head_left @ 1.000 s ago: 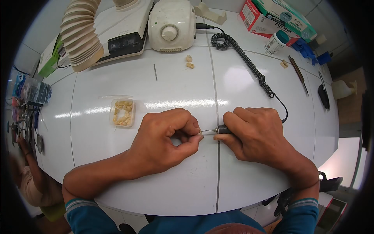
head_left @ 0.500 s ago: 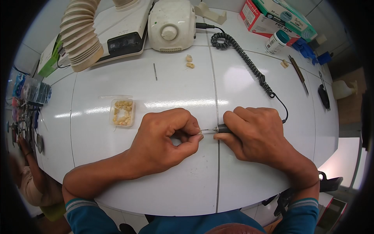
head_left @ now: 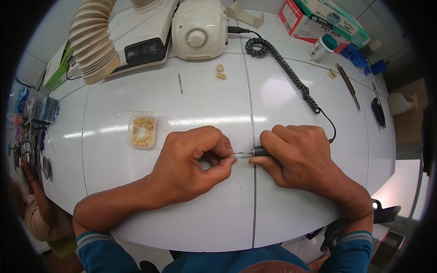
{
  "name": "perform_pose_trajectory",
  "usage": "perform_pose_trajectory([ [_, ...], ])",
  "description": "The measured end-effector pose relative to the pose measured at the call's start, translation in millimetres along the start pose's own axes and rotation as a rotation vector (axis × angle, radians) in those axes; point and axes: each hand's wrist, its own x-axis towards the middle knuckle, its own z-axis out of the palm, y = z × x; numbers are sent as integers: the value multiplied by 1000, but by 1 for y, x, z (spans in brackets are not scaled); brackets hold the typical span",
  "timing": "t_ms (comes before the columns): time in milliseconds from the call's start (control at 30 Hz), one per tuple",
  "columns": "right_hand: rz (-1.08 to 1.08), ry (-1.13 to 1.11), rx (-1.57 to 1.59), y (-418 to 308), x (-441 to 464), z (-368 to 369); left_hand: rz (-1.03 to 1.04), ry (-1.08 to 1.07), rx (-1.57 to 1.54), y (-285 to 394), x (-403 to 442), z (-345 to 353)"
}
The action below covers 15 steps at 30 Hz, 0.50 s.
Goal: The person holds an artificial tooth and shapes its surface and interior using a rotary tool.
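My left hand [head_left: 195, 159] pinches a tiny pale piece between thumb and forefinger; fingertips mostly hide it. My right hand [head_left: 298, 157] is wrapped round a black rotary handpiece [head_left: 260, 150], whose thin metal bur points left and meets the piece at my left fingertips. A coiled black cord [head_left: 291, 75] runs from the handpiece up to a white control unit [head_left: 199, 32]. Left of my left hand, a small clear box [head_left: 143, 132] holds several yellowish tooth-like pieces.
Small pale pieces [head_left: 221, 73] and a thin metal bur [head_left: 180, 83] lie behind my hands. A ribbed hose [head_left: 94, 43] hangs at the back left. At the right are a carving tool [head_left: 348, 86], a bottle [head_left: 322, 48] and mask boxes [head_left: 314, 22]. Another person [head_left: 38, 211] sits at the far left.
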Motion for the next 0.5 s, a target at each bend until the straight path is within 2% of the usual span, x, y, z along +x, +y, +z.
perform_pose_trajectory([
  [500,-6,37,16,2,-1,1,4,2,21,2,0,-1],
])
